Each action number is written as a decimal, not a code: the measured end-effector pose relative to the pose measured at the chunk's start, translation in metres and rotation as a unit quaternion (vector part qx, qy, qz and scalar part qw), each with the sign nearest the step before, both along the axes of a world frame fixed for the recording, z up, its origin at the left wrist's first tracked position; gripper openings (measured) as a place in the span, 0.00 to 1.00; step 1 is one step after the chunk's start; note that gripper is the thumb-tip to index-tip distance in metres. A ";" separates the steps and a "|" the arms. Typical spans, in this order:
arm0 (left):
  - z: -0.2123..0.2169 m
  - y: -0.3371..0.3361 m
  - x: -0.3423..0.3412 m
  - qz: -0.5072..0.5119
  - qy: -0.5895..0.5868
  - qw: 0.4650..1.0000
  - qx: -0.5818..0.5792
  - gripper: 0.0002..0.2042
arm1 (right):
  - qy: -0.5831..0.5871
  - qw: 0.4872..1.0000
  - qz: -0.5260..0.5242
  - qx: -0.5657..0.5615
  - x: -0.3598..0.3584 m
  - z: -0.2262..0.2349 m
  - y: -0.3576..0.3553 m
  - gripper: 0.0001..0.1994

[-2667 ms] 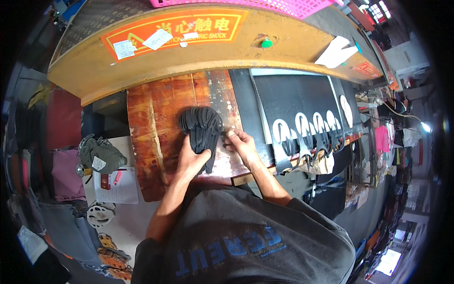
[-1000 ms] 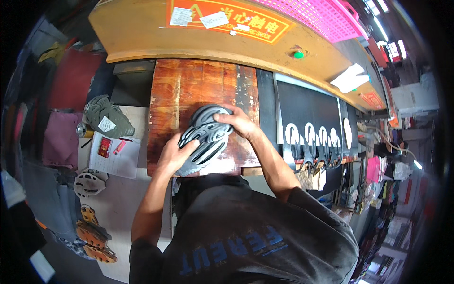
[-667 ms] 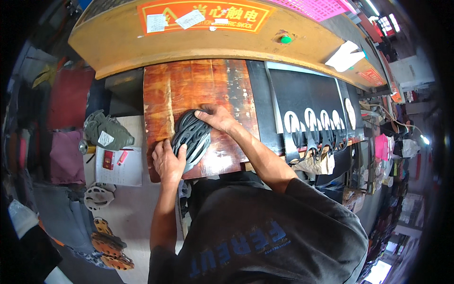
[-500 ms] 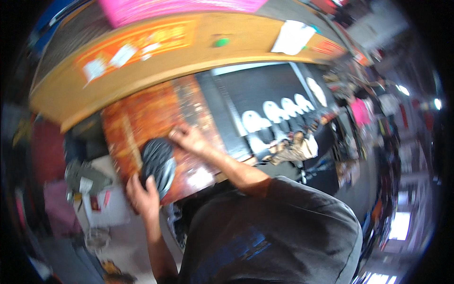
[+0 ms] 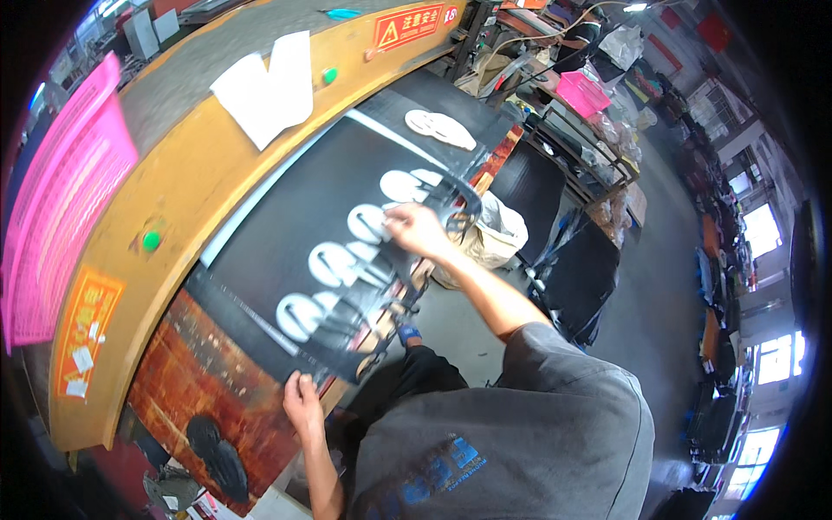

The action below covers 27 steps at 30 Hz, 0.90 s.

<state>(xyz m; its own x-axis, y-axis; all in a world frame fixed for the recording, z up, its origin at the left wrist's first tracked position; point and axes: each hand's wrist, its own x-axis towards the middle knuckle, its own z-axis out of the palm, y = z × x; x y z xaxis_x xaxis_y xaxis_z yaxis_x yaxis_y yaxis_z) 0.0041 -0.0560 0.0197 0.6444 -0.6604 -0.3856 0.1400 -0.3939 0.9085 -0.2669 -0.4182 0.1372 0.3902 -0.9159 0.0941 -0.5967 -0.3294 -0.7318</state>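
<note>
Fingers of both hands, left hand (image 5: 301, 400) and right hand (image 5: 413, 230), pinching black cut-out sheet (image 5: 286, 251), orange rectangular warning sign (image 5: 84, 332) at left

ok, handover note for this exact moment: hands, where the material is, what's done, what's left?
Left hand: grips the near corner of the black sheet at the bench edge.
Right hand: on the sheet's far edge, beside the cut-out holes.
Done: a row of sole-shaped holes is already cut; a dark stack of cut pieces lies on the wooden board.
Left: much of the sheet is uncut.
</note>
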 end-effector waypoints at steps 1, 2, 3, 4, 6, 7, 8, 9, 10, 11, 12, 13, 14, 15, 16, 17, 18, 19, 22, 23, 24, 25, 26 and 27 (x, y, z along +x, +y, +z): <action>-0.001 -0.008 -0.014 0.045 0.021 0.999 -0.003 0.19 | 0.038 0.998 -0.050 -0.013 -0.034 -0.004 -0.044 0.21; 0.000 -0.018 -0.024 0.073 0.022 0.997 0.015 0.18 | 0.074 0.992 -0.101 -0.027 -0.065 -0.010 -0.085 0.21; 0.003 -0.026 -0.031 0.092 -0.002 0.995 0.034 0.18 | 0.101 0.988 -0.109 -0.049 -0.092 -0.016 -0.123 0.22; 0.006 -0.033 -0.037 0.107 -0.021 0.992 0.057 0.19 | 0.153 0.977 -0.143 -0.034 -0.114 -0.023 -0.155 0.24; 0.010 -0.043 -0.048 0.063 -0.113 0.987 0.093 0.18 | 0.202 0.971 -0.127 -0.012 -0.147 -0.032 -0.210 0.28; 0.011 -0.044 -0.055 0.056 -0.161 0.978 0.117 0.18 | 0.233 0.964 -0.121 -0.036 -0.156 -0.034 -0.235 0.30; 0.012 -0.045 -0.060 0.026 -0.218 0.967 0.127 0.18 | 0.264 0.957 -0.106 -0.060 -0.162 -0.035 -0.257 0.32; 0.011 -0.045 -0.065 0.013 -0.277 0.950 0.145 0.17 | 0.294 0.947 -0.092 -0.089 -0.169 -0.031 -0.281 0.34; 0.012 -0.043 -0.069 0.007 -0.330 0.924 0.195 0.17 | 0.317 0.939 -0.064 -0.119 -0.170 -0.029 -0.303 0.36; 0.012 -0.042 -0.073 0.023 -0.337 0.921 0.192 0.17 | 0.332 0.939 -0.031 -0.088 -0.172 -0.025 -0.325 0.43; 0.013 -0.041 -0.077 0.034 -0.338 0.918 0.202 0.17 | 0.315 0.945 -0.015 -0.082 -0.174 -0.023 -0.340 0.50; 0.015 -0.039 -0.079 0.048 -0.326 0.921 0.210 0.17 | 0.365 0.924 -0.006 -0.117 -0.168 -0.028 -0.353 0.53; 0.017 -0.039 -0.081 0.043 -0.323 0.926 0.191 0.18 | 0.332 0.940 0.033 -0.067 -0.167 -0.029 -0.366 0.55; 0.020 -0.040 -0.082 0.053 -0.279 0.935 0.211 0.18 | 0.315 0.946 0.056 -0.056 -0.164 -0.034 -0.373 0.56; 0.023 -0.042 -0.083 0.064 -0.248 0.944 0.207 0.19 | 0.316 0.946 0.070 -0.032 -0.161 -0.038 -0.379 0.57; 0.026 -0.045 -0.085 0.079 -0.231 0.940 0.237 0.19 | 0.306 0.950 0.061 -0.028 -0.159 -0.043 -0.386 0.57; 0.029 -0.047 -0.087 0.083 -0.253 0.933 0.241 0.19 | 0.297 0.953 0.055 -0.021 -0.157 -0.046 -0.390 0.57; 0.030 -0.051 -0.090 0.090 -0.268 0.926 0.251 0.19 | 0.290 0.955 0.054 -0.014 -0.155 -0.050 -0.392 0.57; 0.030 -0.058 -0.098 0.113 -0.333 0.904 0.241 0.17 | 0.301 0.953 0.033 -0.012 -0.150 -0.048 -0.396 0.55; 0.029 -0.059 -0.100 0.115 -0.346 0.901 0.234 0.17 | 0.322 0.946 0.015 -0.028 -0.149 -0.042 -0.394 0.55; 0.028 -0.060 -0.102 0.117 -0.361 0.897 0.227 0.16 | 0.340 0.939 -0.006 -0.049 -0.148 -0.035 -0.388 0.55; 0.026 -0.061 -0.102 0.115 -0.397 0.885 0.214 0.14 | 0.299 0.954 0.001 -0.006 -0.145 -0.022 -0.383 0.55; 0.025 -0.061 -0.103 0.112 -0.414 0.881 0.199 0.13 | 0.253 0.967 0.000 0.042 -0.139 -0.008 -0.375 0.54; 0.023 -0.062 -0.103 0.119 -0.436 0.874 0.179 0.13 | 0.174 0.982 -0.003 0.075 -0.134 0.004 -0.356 0.52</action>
